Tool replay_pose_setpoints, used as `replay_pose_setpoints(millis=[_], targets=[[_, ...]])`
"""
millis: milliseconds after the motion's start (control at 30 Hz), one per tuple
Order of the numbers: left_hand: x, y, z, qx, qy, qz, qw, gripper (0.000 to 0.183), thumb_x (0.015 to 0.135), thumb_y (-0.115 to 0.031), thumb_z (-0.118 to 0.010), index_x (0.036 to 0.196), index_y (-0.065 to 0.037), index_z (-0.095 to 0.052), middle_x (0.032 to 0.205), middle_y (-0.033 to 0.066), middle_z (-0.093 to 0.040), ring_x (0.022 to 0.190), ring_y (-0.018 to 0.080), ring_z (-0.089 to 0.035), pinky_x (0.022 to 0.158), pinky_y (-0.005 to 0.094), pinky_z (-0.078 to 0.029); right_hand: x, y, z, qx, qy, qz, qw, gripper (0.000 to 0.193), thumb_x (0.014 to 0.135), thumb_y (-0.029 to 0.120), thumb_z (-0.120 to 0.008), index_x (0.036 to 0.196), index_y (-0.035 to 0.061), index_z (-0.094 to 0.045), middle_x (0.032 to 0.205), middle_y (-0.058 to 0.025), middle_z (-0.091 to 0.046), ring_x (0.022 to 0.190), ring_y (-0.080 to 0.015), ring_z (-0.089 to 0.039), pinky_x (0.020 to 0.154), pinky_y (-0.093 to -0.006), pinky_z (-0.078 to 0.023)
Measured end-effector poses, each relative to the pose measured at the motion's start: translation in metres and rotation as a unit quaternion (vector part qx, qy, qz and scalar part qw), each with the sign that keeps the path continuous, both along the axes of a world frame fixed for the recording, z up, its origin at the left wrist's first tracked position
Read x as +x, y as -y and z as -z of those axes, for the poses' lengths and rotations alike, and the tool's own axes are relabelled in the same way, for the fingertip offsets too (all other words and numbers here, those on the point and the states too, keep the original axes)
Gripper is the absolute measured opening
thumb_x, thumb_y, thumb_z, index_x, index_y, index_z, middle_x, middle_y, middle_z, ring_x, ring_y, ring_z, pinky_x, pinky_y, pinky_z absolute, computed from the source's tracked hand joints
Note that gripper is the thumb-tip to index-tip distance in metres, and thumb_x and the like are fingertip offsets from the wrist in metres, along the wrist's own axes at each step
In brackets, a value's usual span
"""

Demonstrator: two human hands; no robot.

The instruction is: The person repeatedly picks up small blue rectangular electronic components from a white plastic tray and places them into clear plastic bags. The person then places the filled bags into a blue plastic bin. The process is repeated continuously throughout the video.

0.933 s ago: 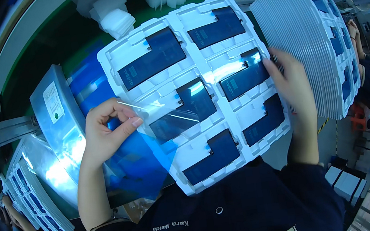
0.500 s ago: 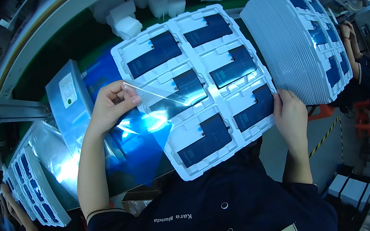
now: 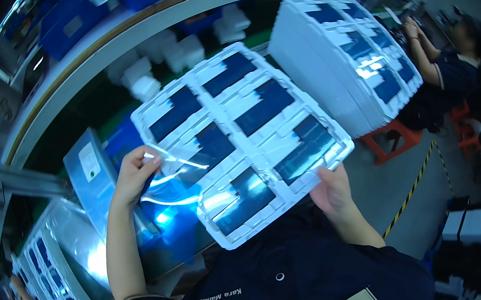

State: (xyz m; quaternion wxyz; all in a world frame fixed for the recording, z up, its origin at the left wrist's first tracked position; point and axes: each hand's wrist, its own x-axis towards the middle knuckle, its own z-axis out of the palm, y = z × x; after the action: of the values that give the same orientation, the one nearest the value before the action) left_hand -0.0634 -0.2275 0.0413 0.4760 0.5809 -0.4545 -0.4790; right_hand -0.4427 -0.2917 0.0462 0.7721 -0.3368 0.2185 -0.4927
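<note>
A white moulded tray [image 3: 283, 196] lies tilted in front of me, with several flat black L-shaped packs [image 3: 265, 107] like phone batteries in its pockets. Thumb and fingers of my left hand [image 3: 133, 177] pinch a clear plastic film [image 3: 178, 161] by its edge, and it hangs over the tray's left side. Light glares off the film, so its full outline is hard to follow. At the tray's near right corner, my right hand [image 3: 332, 192] grips the rim with the thumb on top; its fingers are partly hidden underneath.
A tall stack of loaded white trays [image 3: 310, 80] rises on the right. Left are clear sheets with a label [image 3: 90, 188], blue film [image 3: 176, 234] and another tray stack [image 3: 57, 283]. White foam blocks [image 3: 143, 78] lie behind. A co-worker [image 3: 454, 67] and an orange stool [image 3: 394, 142] are right.
The head view has shifted. My right hand has slid from the tray's right side to its near right corner. My left hand still holds the film, now lower over the tray's left edge.
</note>
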Motion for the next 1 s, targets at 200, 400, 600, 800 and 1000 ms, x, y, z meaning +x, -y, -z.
replay_pose_setpoints(millis=[200, 400, 600, 800, 1000], targets=[[-0.003, 0.003, -0.002, -0.025, -0.029, 0.010, 0.999, 0.016, 0.086, -0.021, -0.063, 0.083, -0.006, -0.058, 0.070, -0.0008, -0.055, 0.063, 0.0056, -0.051, 0.060, 0.0187, -0.041, 0.010, 0.000, -0.017, 0.070, 0.016, -0.064, 0.995, 0.048, 0.077, -0.008, -0.055, 0.123, 0.0011, -0.047, 0.119, -0.0111, -0.055, 0.111, -0.0245, -0.055, 0.095, -0.0402, -0.043], [0.006, -0.001, 0.001, -0.064, -0.239, 0.013, 0.969, 0.017, 0.088, -0.022, -0.060, 0.084, -0.007, -0.051, 0.067, 0.0027, -0.053, 0.060, 0.0106, -0.052, 0.056, 0.0234, -0.044, 0.005, 0.006, -0.051, 0.070, 0.082, -0.058, 0.992, 0.051, 0.073, -0.007, -0.051, 0.123, -0.0022, -0.046, 0.119, -0.0161, -0.056, 0.110, -0.0305, -0.056, 0.097, -0.0458, -0.043], [0.008, -0.006, -0.002, -0.061, -0.267, -0.023, 0.962, 0.017, 0.088, -0.021, -0.059, 0.086, -0.007, -0.050, 0.067, 0.0028, -0.053, 0.061, 0.0112, -0.051, 0.059, 0.0232, -0.043, -0.030, 0.015, -0.096, 0.037, 0.126, -0.004, 0.991, 0.057, 0.073, -0.001, -0.048, 0.129, -0.0046, -0.038, 0.122, -0.0195, -0.053, 0.114, -0.0345, -0.053, 0.100, -0.0488, -0.040], [0.003, -0.003, 0.000, -0.040, -0.235, 0.003, 0.971, 0.018, 0.087, -0.021, -0.060, 0.086, -0.006, -0.050, 0.070, 0.0038, -0.055, 0.063, 0.0115, -0.053, 0.061, 0.0229, -0.044, -0.092, 0.029, -0.098, -0.028, 0.149, 0.145, 0.978, 0.061, 0.072, 0.004, -0.046, 0.131, -0.0050, -0.036, 0.125, -0.0210, -0.051, 0.115, -0.0360, -0.052, 0.101, -0.0498, -0.040], [-0.001, -0.003, -0.003, -0.028, -0.232, -0.001, 0.972, 0.020, 0.086, -0.021, -0.061, 0.086, -0.006, -0.049, 0.069, 0.0051, -0.056, 0.062, 0.0125, -0.055, 0.061, 0.0228, -0.046, -0.135, 0.049, -0.086, -0.056, 0.126, 0.300, 0.944, 0.049, 0.078, 0.000, -0.047, 0.127, -0.0025, -0.043, 0.122, -0.0197, -0.054, 0.114, -0.0336, -0.053, 0.099, -0.0496, -0.042]])
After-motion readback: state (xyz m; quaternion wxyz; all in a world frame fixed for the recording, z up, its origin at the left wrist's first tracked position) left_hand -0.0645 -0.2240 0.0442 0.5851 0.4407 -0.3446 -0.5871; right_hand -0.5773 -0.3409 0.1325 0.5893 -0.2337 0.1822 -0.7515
